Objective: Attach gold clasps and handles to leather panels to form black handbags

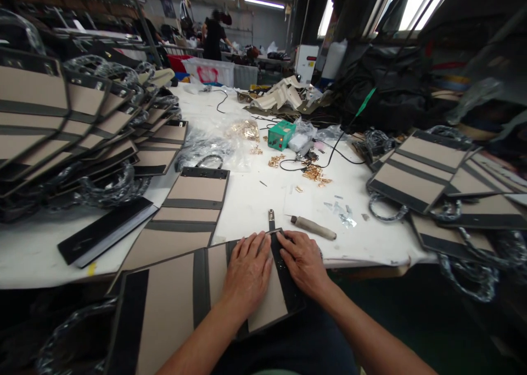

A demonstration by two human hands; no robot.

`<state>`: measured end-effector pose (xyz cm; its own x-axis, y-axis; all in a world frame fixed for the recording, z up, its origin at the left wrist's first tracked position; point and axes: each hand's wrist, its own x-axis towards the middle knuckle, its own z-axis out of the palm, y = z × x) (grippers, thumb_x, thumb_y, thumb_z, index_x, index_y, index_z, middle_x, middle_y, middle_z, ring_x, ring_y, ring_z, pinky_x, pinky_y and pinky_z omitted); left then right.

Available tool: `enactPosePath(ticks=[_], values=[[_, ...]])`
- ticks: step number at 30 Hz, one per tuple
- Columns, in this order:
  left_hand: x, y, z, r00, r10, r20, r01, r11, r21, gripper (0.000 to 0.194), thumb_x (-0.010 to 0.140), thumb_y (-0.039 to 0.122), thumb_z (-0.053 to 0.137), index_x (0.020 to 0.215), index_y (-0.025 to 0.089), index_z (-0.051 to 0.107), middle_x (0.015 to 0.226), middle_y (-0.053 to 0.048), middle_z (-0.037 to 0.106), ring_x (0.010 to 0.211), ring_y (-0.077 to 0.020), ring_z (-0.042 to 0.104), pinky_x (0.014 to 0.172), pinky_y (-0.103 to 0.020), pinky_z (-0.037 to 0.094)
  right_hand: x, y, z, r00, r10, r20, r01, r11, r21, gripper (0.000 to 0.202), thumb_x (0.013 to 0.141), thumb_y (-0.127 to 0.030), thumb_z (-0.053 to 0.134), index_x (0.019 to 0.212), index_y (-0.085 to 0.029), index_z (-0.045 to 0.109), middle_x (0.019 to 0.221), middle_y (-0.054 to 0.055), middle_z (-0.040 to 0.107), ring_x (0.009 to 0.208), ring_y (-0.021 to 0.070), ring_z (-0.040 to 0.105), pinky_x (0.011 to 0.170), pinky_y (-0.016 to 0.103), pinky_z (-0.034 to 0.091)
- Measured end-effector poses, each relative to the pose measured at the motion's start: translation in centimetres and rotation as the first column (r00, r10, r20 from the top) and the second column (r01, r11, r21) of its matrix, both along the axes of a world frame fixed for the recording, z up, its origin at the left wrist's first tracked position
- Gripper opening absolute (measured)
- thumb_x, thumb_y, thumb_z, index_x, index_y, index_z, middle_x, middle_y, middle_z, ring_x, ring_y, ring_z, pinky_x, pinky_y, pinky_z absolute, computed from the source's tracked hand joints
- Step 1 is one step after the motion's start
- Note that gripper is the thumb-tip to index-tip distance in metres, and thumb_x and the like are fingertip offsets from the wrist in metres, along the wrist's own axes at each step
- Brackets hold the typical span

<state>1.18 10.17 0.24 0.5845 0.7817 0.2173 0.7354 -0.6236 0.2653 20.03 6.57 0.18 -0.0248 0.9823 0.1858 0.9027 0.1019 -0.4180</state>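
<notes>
Far left of the left grip (249,273): stacked bag panels (31,89), beige with dark bands, plastic-wrapped handles among them. Low left of that grip, a loop in clear wrap (78,331) by the worked panel's outer end; cannot tell if joined. Nearer, a black flat piece (107,232) on the tabletop (247,199).

Worked bag panel (168,303): under both grips, running out leftward, its near side off the tabletop's front edge. Looks light for its size, stiff as board within each beige section, likely to flex at the dark bands. Outer end probably sags if held only from the right; best taken by the edges, one hold per end. Facing seems easy to mark; dark end strip perhaps a little slick.

Left grip: laid flat on the beige face, fingers side by side, thumb on top, not closed round anything. Just ahead, between the fingertips, a strap with metal clasp (271,218); small, likely hard, could scratch facing.

Right grip (304,259): over the panel's dark right end, thumb and forefinger on top; underside hidden, cannot tell if it pinches.

Beyond it, a wrapped-handle awl (315,228), point toward the clasp. Far right, more panels (424,169).
</notes>
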Motion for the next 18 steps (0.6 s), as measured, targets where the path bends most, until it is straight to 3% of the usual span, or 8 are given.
enactPosePath(ticks=[12,15,18], values=[[-0.1,0.2,-0.2,1.000,-0.018,-0.011,0.019,0.996,0.093,0.046,0.099,0.027,0.047,0.143,0.017,0.055,0.148,-0.010,0.056,0.136,-0.0316,0.050,0.114,-0.053,0.039,-0.4,0.0,0.7,1.000,-0.010,-0.007,0.010,1.000,0.030,0.042,0.095,-0.025,0.057,0.136,-0.034,0.061,0.131,0.007,0.066,0.119,0.0278,0.058,0.095,0.046,0.047],[-0.2,0.1,-0.1,1.000,-0.013,0.003,0.013,0.997,0.076,0.046,0.099,0.028,0.048,0.143,0.017,0.054,0.149,-0.010,0.055,0.137,-0.0305,0.049,0.114,-0.051,0.039,1.2,0.0,1.5,0.981,0.048,-0.190,-0.030,0.995,0.095,0.040,0.095,-0.025,0.055,0.135,-0.029,0.063,0.130,0.008,0.067,0.114,0.0233,0.063,0.098,0.041,0.050],[-0.2,0.0,-0.1,1.000,-0.005,0.015,0.005,0.999,0.047,0.047,0.099,0.029,0.047,0.144,0.018,0.053,0.151,-0.009,0.054,0.138,-0.0294,0.048,0.115,-0.051,0.038,5.5,0.6,2.8,0.948,-0.041,-0.315,0.087,0.987,0.134,0.034,0.095,-0.031,0.054,0.126,-0.025,0.069,0.123,0.008,0.070,0.100,0.0203,0.068,0.091,0.035,0.054]])
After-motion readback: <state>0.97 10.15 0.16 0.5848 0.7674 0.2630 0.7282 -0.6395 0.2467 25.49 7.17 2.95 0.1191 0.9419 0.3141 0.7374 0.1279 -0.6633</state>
